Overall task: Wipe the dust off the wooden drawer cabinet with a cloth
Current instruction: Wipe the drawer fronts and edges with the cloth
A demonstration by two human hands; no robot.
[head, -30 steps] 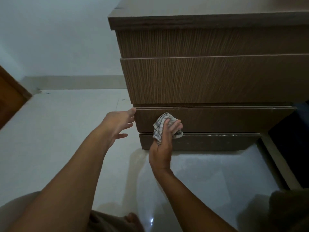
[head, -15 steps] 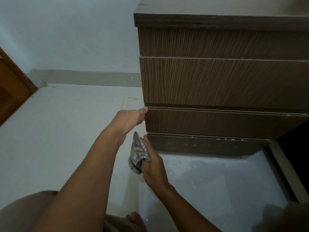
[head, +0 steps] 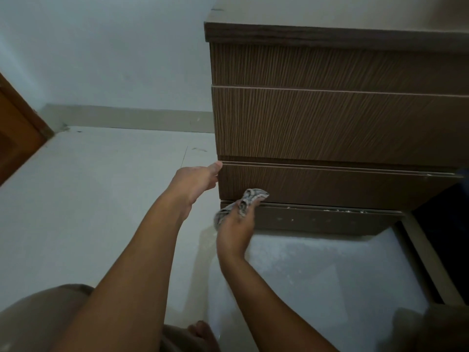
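The wooden drawer cabinet fills the upper right, brown with striped grain and several drawer fronts. My left hand rests on the left corner of the lowest drawer front, thumb at its top edge. My right hand holds a checked cloth bunched in the fingers and presses it against the bottom left of that drawer front, where it meets the dark plinth. White dust specks lie along the plinth's top ledge.
Pale tiled floor spreads to the left and under the cabinet front. A wooden door stands at the far left against the white wall. A dark gap with a pale strip runs down the right side. My knee and foot show at the bottom.
My right hand swung the cloth off the drawer to the left and down, then brought it back up against the lower left of the drawer. My left hand stayed on the corner.
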